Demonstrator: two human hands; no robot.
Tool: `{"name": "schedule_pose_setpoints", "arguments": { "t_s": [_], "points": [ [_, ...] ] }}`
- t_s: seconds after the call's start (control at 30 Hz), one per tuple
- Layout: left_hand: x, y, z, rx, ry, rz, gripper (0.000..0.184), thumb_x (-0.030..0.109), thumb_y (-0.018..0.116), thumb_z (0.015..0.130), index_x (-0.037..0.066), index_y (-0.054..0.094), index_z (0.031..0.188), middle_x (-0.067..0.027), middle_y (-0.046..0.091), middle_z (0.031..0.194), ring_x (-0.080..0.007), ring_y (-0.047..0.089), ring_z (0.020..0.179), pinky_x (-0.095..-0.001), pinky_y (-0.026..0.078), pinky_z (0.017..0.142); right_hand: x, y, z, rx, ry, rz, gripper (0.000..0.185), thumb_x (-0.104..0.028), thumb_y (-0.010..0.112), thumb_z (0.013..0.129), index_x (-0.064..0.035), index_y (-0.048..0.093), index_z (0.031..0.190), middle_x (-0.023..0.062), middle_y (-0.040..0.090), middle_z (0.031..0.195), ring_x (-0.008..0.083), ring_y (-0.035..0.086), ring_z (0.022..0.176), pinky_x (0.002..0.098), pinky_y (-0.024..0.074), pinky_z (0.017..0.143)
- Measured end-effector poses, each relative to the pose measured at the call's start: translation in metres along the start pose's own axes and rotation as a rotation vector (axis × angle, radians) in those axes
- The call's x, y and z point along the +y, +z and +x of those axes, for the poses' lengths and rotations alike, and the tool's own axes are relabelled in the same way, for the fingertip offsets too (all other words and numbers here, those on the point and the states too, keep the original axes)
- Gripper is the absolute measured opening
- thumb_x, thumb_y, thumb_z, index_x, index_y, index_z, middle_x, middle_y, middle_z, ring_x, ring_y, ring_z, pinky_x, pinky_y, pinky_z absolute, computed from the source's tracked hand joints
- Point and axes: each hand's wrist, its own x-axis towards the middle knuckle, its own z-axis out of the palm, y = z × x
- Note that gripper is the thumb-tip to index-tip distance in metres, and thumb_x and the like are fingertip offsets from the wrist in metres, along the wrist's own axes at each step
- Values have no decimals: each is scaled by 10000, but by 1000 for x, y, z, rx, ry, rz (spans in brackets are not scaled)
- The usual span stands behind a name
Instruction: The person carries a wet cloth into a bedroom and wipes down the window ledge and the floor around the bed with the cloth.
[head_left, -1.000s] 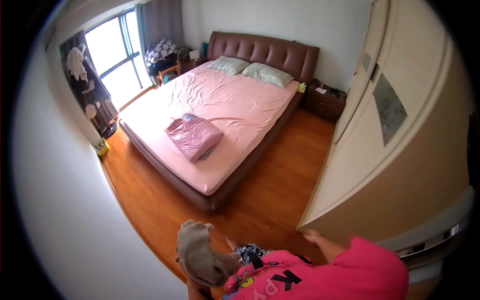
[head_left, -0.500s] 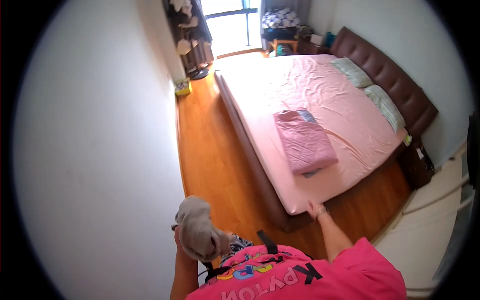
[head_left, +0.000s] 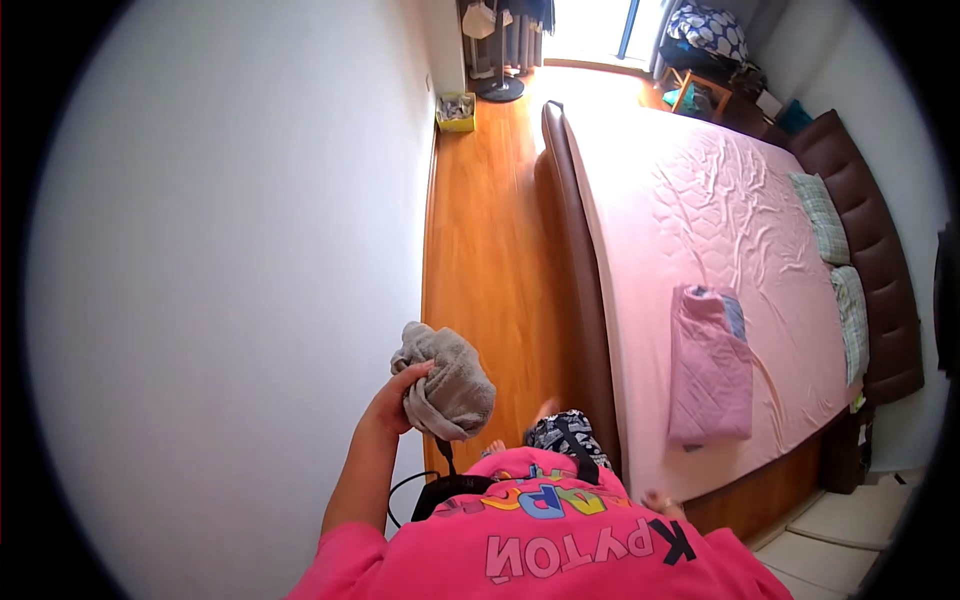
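Note:
A bunched grey towel is in my left hand, its fingers closed on the fabric and thumb lying over the folds. It is held up in front of my body, between the white wall and the bed. My right hand is low beside the near corner of the bed, partly hidden by my pink shirt. Its visible fingers look loosely apart, with nothing seen in them. A folded pink quilt lies on the pink bed sheet near that corner.
A white wall runs along my left. Wooden floor stretches between it and the brown bed frame. Farther off are a yellow box, a stand with a round black base and a wooden stool.
My view has swung, so the bed sits farther right. My left hand with the towel has come up and forward. My right hand has drawn back closer to my body.

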Motion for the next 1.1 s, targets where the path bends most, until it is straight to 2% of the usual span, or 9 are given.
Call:
{"name": "schedule_pose_setpoints", "arguments": {
  "t_s": [0.2, 0.37, 0.43, 0.47, 0.6, 0.8, 0.87, 1.03, 1.1],
  "points": [
    [102, 33, 110, -34, 35, -35, 531, 299, 622, 860, 29, 477, 1293, -148, 598, 1216, -279, 589, 1121, -437, 490, 955, -62, -35, 37, -30, 203, 467, 478, -384, 499, 913, -71, 573, 1267, 183, 573, 1259, 269, 550, 1145, 406, 450, 959],
    [195, 96, 204, -115, 90, -120, 553, 370, 562, 884, 44, 470, 1321, -140, 577, 1263, -296, 566, 1158, -461, 464, 984, -164, -178, 158, 102, 75, 887, 483, -383, 443, 942, -64, 554, 1288, 185, 579, 1236, 245, 559, 1108, 410, 470, 925],
    [224, 118, 235, -174, 97, -143, 546, 358, 562, 890, 51, 466, 1331, -137, 571, 1275, -293, 559, 1167, -450, 453, 1000, -241, -257, 257, -59, 140, -228, 553, -482, 446, 902, -92, 556, 1277, 216, 645, 1075, 280, 635, 983, 436, 507, 841],
    [240, 126, 253, -188, 91, -144, 546, 358, 562, 890, 51, 466, 1331, -137, 571, 1275, -293, 559, 1167, -450, 453, 1000, -342, -309, 272, -26, 119, -162, 558, -493, 435, 900, -99, 549, 1278, 191, 681, 909, 325, 671, 852, 462, 511, 808],
    [313, 148, 325, -80, 149, -93, 514, 282, 583, 900, 39, 455, 1336, -143, 582, 1258, -293, 564, 1162, -445, 452, 1004, -627, -428, 356, 293, -765, 23, 544, -437, 569, 892, -55, 532, 1277, 201, 593, 1211, 335, 584, 1096, 390, 477, 925],
    [450, 183, 444, -49, -87, -36, 524, 299, 620, 907, 19, 465, 1322, -149, 581, 1260, -263, 579, 1144, -409, 450, 1012, -868, -501, 347, -835, -792, 1008, 881, -652, 504, 864, -169, 155, 1514, 83, 376, 1460, 223, 434, 1280, 366, 387, 1034],
    [500, 200, 491, -102, -176, 1, 526, 304, 638, 902, 24, 474, 1316, -139, 586, 1249, -242, 592, 1117, -389, 450, 1007, -904, -524, 355, -673, -1035, 1080, 877, -593, 552, 873, -93, 191, 1496, 96, 377, 1459, 212, 378, 1324, 382, 342, 1074],
    [597, 259, 611, -270, -224, 513, 561, 219, 655, 883, 35, 408, 1353, -100, 567, 1245, -203, 564, 1129, -345, 460, 961, -937, -606, 426, -728, -736, 1543, 652, -142, 658, 839, -36, 346, 1403, 94, 515, 1326, 204, 515, 1208, 356, 385, 1061],
    [623, 285, 659, -189, -230, 616, 469, 174, 647, 882, 46, 445, 1285, -78, 592, 1177, -181, 602, 1039, -313, 490, 899, -938, -628, 462, -596, -728, 1601, 629, -118, 649, 846, -39, 355, 1397, 94, 517, 1322, 204, 515, 1205, 360, 389, 1057]
  ]
}}
